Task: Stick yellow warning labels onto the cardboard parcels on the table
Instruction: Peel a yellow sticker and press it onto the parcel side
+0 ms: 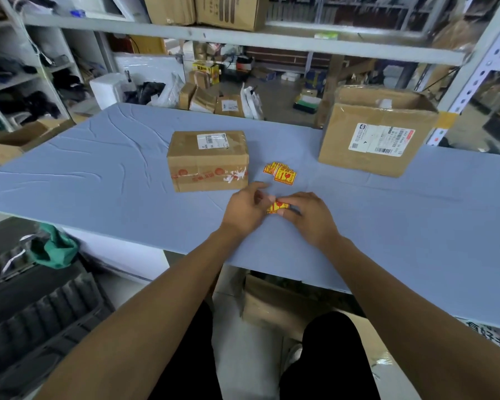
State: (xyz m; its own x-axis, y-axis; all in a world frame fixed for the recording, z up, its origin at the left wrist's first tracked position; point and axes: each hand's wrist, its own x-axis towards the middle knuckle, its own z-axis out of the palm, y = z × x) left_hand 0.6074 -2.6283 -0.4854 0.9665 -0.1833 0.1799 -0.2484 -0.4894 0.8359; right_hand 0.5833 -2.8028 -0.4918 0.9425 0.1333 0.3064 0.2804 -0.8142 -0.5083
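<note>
A small taped cardboard parcel [208,160] stands mid-table with a white shipping label on top. A larger cardboard parcel [375,134] stands at the back right, its white label facing me. Between them lies a small pile of yellow warning labels [282,173] with red print. Just in front of the pile, my left hand [244,210] and my right hand [308,216] meet over one yellow label [275,207]. Both pinch it between fingertips, just above the blue table [98,174]. Part of the label is hidden by my fingers.
Metal shelving with boxes runs behind and to both sides of the table. Several parcels and bags lie on the floor beyond the far edge. A dark crate with a green cloth [54,249] sits at my lower left. A box [272,304] is under the table.
</note>
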